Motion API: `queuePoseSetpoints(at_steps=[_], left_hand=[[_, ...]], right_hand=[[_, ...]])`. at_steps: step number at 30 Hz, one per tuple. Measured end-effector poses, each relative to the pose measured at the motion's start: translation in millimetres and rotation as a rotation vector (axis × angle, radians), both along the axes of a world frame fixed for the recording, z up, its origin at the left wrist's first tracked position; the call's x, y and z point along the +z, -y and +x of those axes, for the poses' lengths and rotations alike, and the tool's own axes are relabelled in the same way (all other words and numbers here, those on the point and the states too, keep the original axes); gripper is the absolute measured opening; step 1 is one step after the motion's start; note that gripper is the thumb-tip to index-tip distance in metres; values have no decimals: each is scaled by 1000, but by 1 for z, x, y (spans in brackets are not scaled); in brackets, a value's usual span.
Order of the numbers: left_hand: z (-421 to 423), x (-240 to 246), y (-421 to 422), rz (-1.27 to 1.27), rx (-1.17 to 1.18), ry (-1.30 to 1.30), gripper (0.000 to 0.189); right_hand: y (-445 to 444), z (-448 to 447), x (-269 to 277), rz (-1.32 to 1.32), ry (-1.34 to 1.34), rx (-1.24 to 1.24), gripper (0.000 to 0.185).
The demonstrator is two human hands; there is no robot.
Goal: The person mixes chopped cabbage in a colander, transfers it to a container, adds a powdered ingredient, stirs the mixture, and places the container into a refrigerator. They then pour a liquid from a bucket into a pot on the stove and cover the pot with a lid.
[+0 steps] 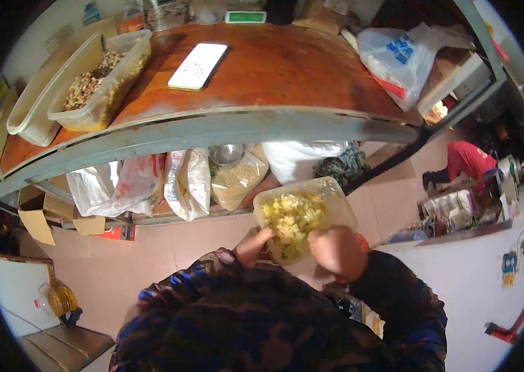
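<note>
A translucent plastic tub (343, 211) is held up in front of my chest. In it lies a heap of chopped yellow-green and white food (292, 216). My left hand (256, 245) grips the tub's near left side, thumb over the rim. At the near right side my right hand (340, 252) is curled over the tub, close to the food. Motion blurs that hand, and any thing inside its fingers is hidden.
Beyond the tub stands a wooden-topped metal shelf (280, 69) bearing a phone (198, 66), a long tub of chopped food (86, 88) and a plastic bag (399, 56). Below are a bag of grain (238, 179) and a white sack (296, 160). At right, another person (468, 162) bends over.
</note>
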State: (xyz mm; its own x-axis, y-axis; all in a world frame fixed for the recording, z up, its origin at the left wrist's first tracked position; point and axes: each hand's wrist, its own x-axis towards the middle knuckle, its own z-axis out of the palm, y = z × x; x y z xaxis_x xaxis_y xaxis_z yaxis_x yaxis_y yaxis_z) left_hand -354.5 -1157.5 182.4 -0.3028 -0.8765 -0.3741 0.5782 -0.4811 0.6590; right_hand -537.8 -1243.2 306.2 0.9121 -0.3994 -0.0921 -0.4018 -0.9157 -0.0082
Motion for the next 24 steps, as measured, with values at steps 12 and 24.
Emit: queuePoseSetpoints(at_steps=[12,24], left_hand=[[31,-41,-52,-149,387,23,69],[9,-55,-79,-156,665,-126,72]], right_hand=[[23,73,4,73,-8,335,10],[31,108,14,314,81,462,22]])
